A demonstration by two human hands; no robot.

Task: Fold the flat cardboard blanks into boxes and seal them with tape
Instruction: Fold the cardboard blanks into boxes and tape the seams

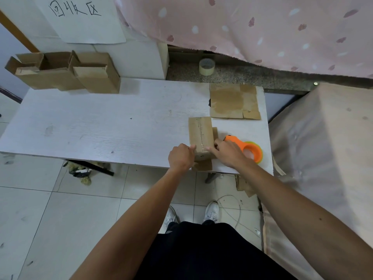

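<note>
Brace the box (200,134), at the table's (101,128) near right edge, with the left hand (180,156) curled round its corner. Press straight fingers of the empty right hand (226,153) along the tape (201,138), rubbing it flat.

Orange tape dispenser (245,147), brown box (200,134), pink spotted cloth (262,27).

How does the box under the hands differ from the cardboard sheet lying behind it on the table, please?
The box is folded up into shape, while the cardboard sheet lies flat. The left hand and right hand both touch the box; nothing touches the cardboard sheet. The box sits at the near edge of the table, the cardboard sheet at its far right corner. Both are brown cardboard.
</note>
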